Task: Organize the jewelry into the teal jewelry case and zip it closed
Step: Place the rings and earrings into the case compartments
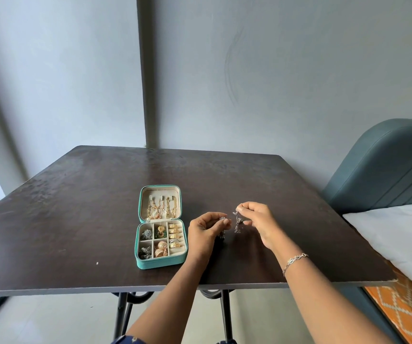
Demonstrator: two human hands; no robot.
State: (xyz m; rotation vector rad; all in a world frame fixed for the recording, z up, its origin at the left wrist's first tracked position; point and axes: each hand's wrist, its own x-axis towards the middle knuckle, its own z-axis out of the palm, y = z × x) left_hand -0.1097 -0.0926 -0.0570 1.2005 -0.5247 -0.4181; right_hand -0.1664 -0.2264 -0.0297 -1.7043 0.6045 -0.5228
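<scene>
Above the bench, right of the open teal case, our right grip pinches a silver earring by its top. It seems light and fragile. Our left grip pinches a second silver piece.

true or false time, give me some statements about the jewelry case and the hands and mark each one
1. The teal jewelry case lies open on the table. True.
2. Both hands are empty. False: the left hand and the right hand each pinch a silver piece.
3. Gold necklaces hang in the lid. True.
4. The bracelet is on the left wrist. False: it is on the right wrist.
5. The case lies to the right of both hands. False: it lies to their left.
</scene>
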